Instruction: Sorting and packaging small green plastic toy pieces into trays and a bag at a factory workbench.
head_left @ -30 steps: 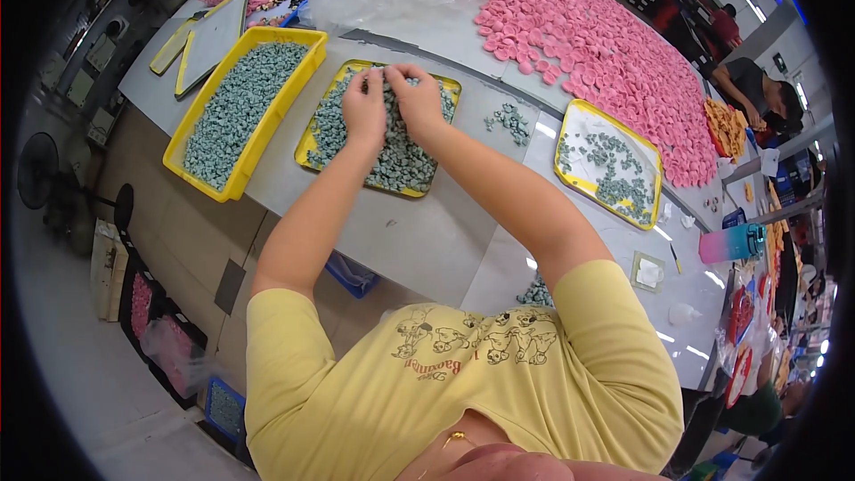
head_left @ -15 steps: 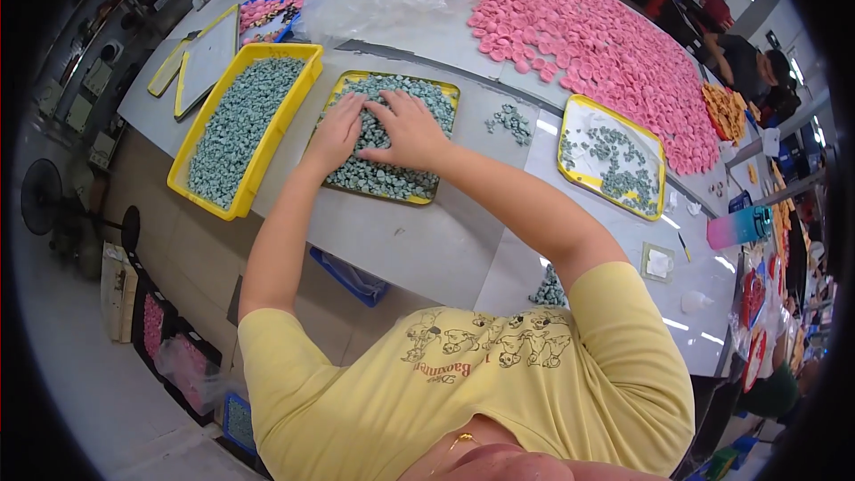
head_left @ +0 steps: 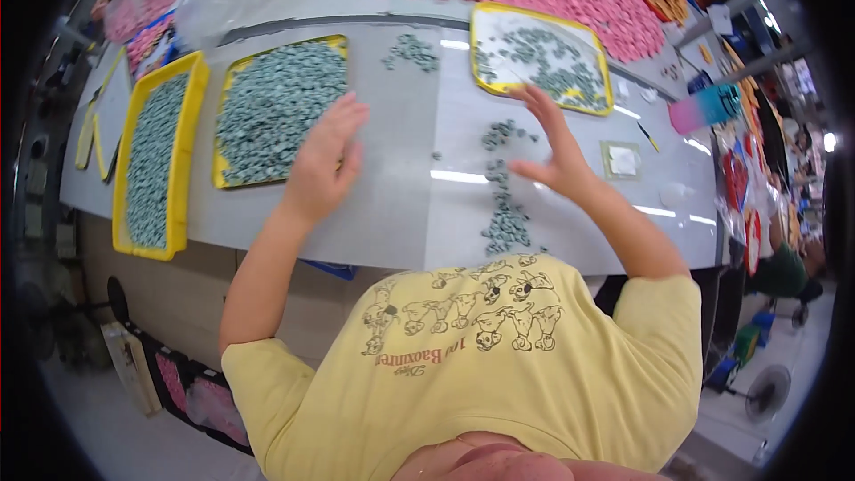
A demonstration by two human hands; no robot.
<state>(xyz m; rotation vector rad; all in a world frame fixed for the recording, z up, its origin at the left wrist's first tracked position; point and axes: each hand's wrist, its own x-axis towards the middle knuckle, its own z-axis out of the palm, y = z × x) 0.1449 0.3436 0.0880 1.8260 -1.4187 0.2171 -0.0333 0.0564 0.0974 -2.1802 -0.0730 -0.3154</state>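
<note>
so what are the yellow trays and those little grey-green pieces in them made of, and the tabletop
yellow trays: probably moulded plastic, going by the even bright colour and thin raised rims.
Grey-green pieces: small, matte, with no glint; perhaps rubber or plastic, too small to tell.
Tabletop: smooth pale grey sheet, glossy, since it mirrors the lamps as bright streaks; possibly laminate or coated metal.

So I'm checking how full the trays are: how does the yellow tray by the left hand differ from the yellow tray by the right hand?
The yellow tray by the left hand is packed edge to edge with grey-green pieces; the yellow tray by the right hand is sparsely filled, with bare pale bottom showing. The left hand overlaps its tray's edge; the right hand is short of its tray. Both are yellow-rimmed, lying flat on the grey table.
</note>
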